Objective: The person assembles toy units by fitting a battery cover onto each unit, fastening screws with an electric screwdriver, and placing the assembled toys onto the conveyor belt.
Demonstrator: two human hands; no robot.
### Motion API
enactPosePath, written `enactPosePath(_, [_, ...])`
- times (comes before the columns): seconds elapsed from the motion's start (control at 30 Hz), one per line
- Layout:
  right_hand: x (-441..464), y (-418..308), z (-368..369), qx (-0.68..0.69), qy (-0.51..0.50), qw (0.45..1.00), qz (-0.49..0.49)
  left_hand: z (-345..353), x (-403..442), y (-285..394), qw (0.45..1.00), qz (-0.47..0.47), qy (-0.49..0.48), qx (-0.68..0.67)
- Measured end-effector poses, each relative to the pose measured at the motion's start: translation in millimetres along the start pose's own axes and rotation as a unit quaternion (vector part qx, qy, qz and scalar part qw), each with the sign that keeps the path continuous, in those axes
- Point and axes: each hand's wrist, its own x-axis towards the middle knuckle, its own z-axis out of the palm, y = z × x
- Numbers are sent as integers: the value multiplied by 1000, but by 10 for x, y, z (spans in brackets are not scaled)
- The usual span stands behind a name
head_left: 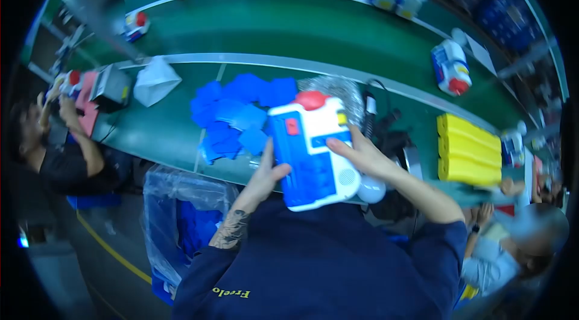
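Observation:
Between my two hands is a white and blue plastic toy unit (310, 160) with a red knob on top, a small red button and a yellow part at its edge. My left hand (264, 176) grips its left side, thumb on the blue face. On the right side my right hand (362, 154) holds it, thumb pressed on the front. Beyond the unit, blue flat pieces (232, 112) lie piled on the green bench (151, 139). Clear bubble wrap (344, 92) is just behind the unit.
Yellow moulded trays (469, 151) lie at the right. Similar units (451, 68) rest on the green conveyor (271, 28). A lined bin (160, 211) stands below the bench edge. Co-workers sit at the far left (72, 157) and lower right (494, 254).

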Motion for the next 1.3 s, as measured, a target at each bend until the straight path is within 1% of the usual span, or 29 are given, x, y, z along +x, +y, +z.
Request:
enactPosePath(0.03, [-24,-14,27,-2,7,1000,-15,0,-9,14,998,-32,26,40])
enactPosePath(0.07, [-52,48,59,-1,27,999,-46,144,-61,252,997,-62,30,22])
enactPosePath(0.1, [-82,19,70,2,33,997,-65,127,-40,228,999,-7,17,45])
enactPosePath(0.13, [-122,-22,75,10,32,998,-53,105,-18,216,998,17,2,68])
enactPosePath(0.17, [-167,-167,66,-12,33,998,-43,85,-6,242,996,53,-19,70])
enactPosePath(0.23, [-114,-139,55,12,6,992,-126,69,-43,240,997,78,-20,21])
enactPosePath(0.27, [-119,-220,61,21,-4,989,-143,55,-71,270,993,111,-17,31])
enactPosePath(0.3, [-93,-287,66,-41,-4,977,-208,24,-105,298,988,146,-16,42])
enactPosePath(0.37, [-105,-639,138,-7,-18,974,-228,-54,-194,409,982,179,4,52])
enactPosePath(0.43, [-34,-962,191,-83,-6,961,-264,-188,-235,425,973,216,23,80])
enactPosePath(0.47, [28,-1147,258,-109,5,953,-284,-283,-261,439,978,192,49,59])
enactPosePath(0.5, [142,-1271,324,-153,22,941,-301,-303,-302,435,975,202,87,-36])
enactPosePath(0.53, [216,-1478,441,-174,38,929,-323,-375,-280,359,959,241,120,-84])
enactPosePath(0.57, [351,-1629,578,-210,64,903,-370,-450,-288,313,944,264,173,-95])
enactPosePath(0.6, [545,-1724,721,-241,84,870,-422,-526,-360,307,941,250,201,-102])
enactPosePath(0.63, [708,-1871,881,-290,106,842,-443,-599,-441,294,938,239,221,-115])
enactPosePath(0.67, [895,-2011,1046,-306,101,831,-454,-674,-554,320,940,233,221,-117])
enactPosePath(0.7, [1066,-2176,1235,-331,99,818,-461,-748,-675,343,941,227,221,-118])
enactPosePath(0.77, [1324,-2494,1638,-380,77,803,-454,-868,-877,188,937,226,254,-83])
enactPosePath(0.8, [1419,-2683,1860,-403,61,806,-430,-926,-981,126,937,217,268,-66])
enactPosePath(0.87, [1646,-2976,2334,-452,30,792,-409,-999,-1158,19,928,220,291,-80])
enactPosePath(0.93, [1919,-3164,2820,-467,7,794,-390,-1028,-1339,-9,920,221,317,-67])
enactPosePath(1.0, [2081,-3348,3248,-505,1,795,-335,-1010,-1513,9,912,217,343,-54])
enactPosePath(1.1, [2484,-3437,3828,-519,31,792,-319,-1017,-1751,-33,896,219,385,-35])
enactPosePath(1.17, [2775,-3407,4133,-497,65,796,-339,-1076,-1829,-146,879,227,418,-31])
enactPosePath(1.2, [2851,-3368,4250,-509,106,782,-344,-1093,-1849,-183,873,227,430,-34])
enactPosePath(1.27, [3097,-3260,4475,-562,154,716,-384,-1120,-1859,-228,866,228,443,-38])
enactPosePath(1.3, [3047,-3263,4499,-563,174,712,-382,-1144,-1832,-241,870,217,442,-27])
